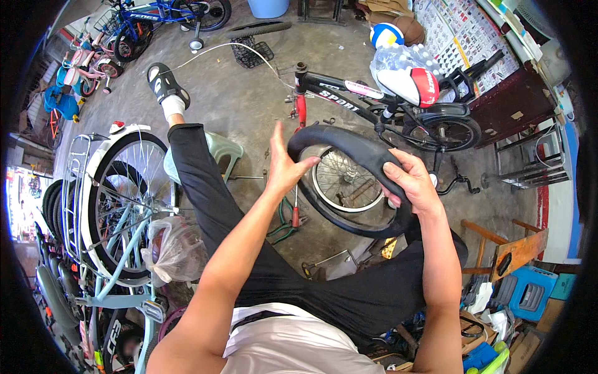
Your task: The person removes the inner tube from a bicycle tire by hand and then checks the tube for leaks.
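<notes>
A smooth, fat black ring that looks like a bicycle inner tube (350,143) is held up over my lap. My right hand (412,181) grips its right side, thumb on top and fingers curled underneath. At its left edge, my left hand (288,163) has its thumb and fingers spread; any contact there is hard to make out. Through the ring I see a spoked wheel with a white rim (351,209) on the floor. Pliers with green handles (284,233) and a red-handled screwdriver (295,215) lie below my left hand.
A black bike frame with a red fork (301,111) lies ahead. On my left stand a pale blue bicycle (118,243) and a plastic stool (215,149). A wooden stool (514,255) and blue plastic step stool (529,293) are at right. A loose tire (261,28) lies farther off.
</notes>
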`<action>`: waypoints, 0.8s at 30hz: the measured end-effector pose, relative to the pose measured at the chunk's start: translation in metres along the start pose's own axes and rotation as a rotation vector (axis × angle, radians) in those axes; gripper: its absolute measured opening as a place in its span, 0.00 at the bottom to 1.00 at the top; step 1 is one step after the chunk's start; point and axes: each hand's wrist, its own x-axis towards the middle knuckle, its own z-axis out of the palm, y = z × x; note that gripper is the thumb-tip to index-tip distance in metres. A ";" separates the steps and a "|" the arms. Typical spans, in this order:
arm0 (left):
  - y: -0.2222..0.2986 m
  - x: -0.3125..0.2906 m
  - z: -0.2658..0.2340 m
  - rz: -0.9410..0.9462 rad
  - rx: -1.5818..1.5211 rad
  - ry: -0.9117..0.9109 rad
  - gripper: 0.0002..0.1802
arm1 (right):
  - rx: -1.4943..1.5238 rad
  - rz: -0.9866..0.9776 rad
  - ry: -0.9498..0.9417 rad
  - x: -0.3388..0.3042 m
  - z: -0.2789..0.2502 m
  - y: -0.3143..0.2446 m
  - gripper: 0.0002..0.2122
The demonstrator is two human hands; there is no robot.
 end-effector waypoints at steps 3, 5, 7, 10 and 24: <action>-0.001 0.009 0.018 -0.038 -0.126 -0.212 0.43 | 0.236 -0.087 -0.002 0.000 -0.015 0.006 0.11; -0.004 0.008 0.030 -0.170 -0.187 -0.209 0.31 | 0.312 -0.133 -0.026 0.004 -0.032 0.005 0.12; 0.018 0.004 0.033 -0.218 -0.298 -0.186 0.15 | 0.372 -0.185 0.055 0.005 -0.049 0.009 0.18; 0.023 0.005 0.019 -0.208 -0.352 -0.110 0.19 | 0.126 -0.182 0.069 -0.002 -0.051 0.000 0.33; 0.053 0.053 -0.067 0.228 0.158 -0.123 0.44 | -0.795 -0.516 0.444 0.005 -0.025 0.013 0.18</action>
